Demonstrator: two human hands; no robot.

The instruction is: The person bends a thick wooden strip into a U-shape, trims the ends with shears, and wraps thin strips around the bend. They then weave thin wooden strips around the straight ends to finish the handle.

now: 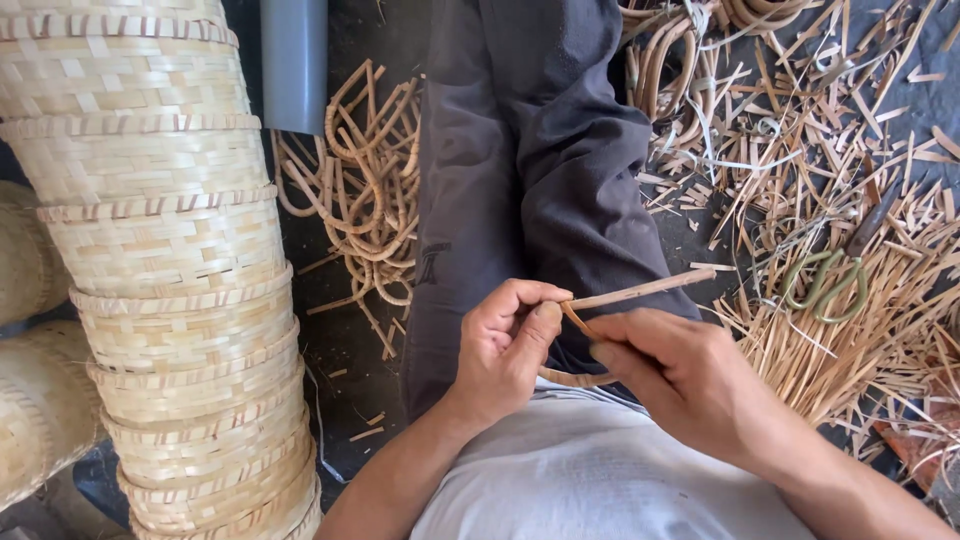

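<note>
The fingers (545,318) of the left hand (505,345) are pinched narrow on a thin cane strip (640,290), thumb pressed against forefinger right where the strip bends, which seems meant to keep the bend from slipping. The right hand (680,375) is closed around the same strip just beside it, its fingers curled over the curved lower part that loops down between the two hands, while the straight end juts out to the right past the knuckles. Both hands hold the strip above the lap, over the white shirt (590,475) and close to the body, probably so that the bend can be worked with steady wrists. Beyond them a leg in dark trousers (520,150) stretches out along the floor (345,350). To the left of the leg lies a heap of bent cane loops (370,190), near enough to reach. At the floor's left edge lies a tall stack of woven baskets (170,260), nested one in another, with a grey pipe (293,60) beside its top. On the right the floor is littered with split cane offcuts (830,340), and a pair of green-handled shears (825,285) lies upon them, well apart from the hands.
</note>
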